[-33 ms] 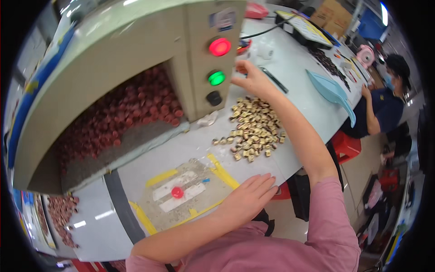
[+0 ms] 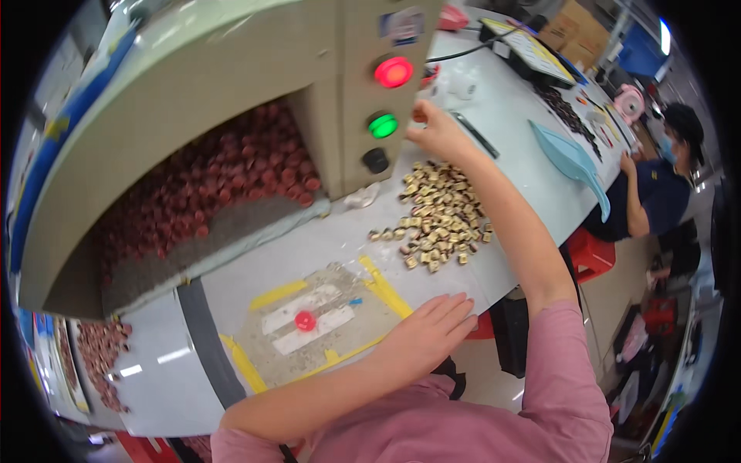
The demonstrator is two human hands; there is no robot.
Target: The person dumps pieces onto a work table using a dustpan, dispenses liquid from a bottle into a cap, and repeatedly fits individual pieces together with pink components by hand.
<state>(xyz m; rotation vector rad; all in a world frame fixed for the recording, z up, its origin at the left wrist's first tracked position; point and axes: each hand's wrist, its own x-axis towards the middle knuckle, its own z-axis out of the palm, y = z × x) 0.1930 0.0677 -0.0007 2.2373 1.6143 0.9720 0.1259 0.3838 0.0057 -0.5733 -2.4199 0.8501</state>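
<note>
My left hand (image 2: 429, 328) lies flat with its fingers stretched out, near the table's front edge and right of a grey taped patch (image 2: 262, 367). A round red piece (image 2: 306, 321) sits on that patch between two white strips. My right hand (image 2: 441, 133) is raised beside the right side of a beige machine (image 2: 328, 85), its fingers curled towards the thumb. A small dark reddish spot shows between those fingertips; I cannot make out what it is. Below that hand and its forearm is a pile of small gold-coloured square pieces (image 2: 444, 212).
Reddish-brown round pieces (image 2: 231, 174) fill the machine's opening; similar ones (image 2: 102, 355) lie at the left. The machine has a lit red button (image 2: 394, 72), a lit green one (image 2: 382, 125) and a black knob (image 2: 376, 160). A light-blue dustpan (image 2: 567, 158) lies near a seated co-worker (image 2: 652, 185).
The view has shifted a little, so the machine and table appear slightly further right. My left hand stays flat, and my right hand remains beside the machine with curled fingers.
</note>
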